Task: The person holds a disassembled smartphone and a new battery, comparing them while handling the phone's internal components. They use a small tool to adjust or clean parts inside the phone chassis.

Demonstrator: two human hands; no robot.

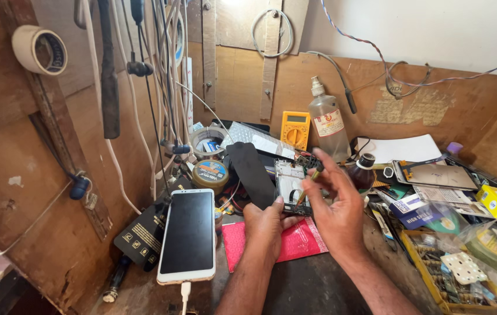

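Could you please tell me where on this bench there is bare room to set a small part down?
Bare dark bench lies between the forearms, below the red mat. A strip runs between the white phone and left hand. Right of the right hand, it's crowded.

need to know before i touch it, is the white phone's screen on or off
Off: the white phone shows a plain black screen, though a white cable is plugged in.
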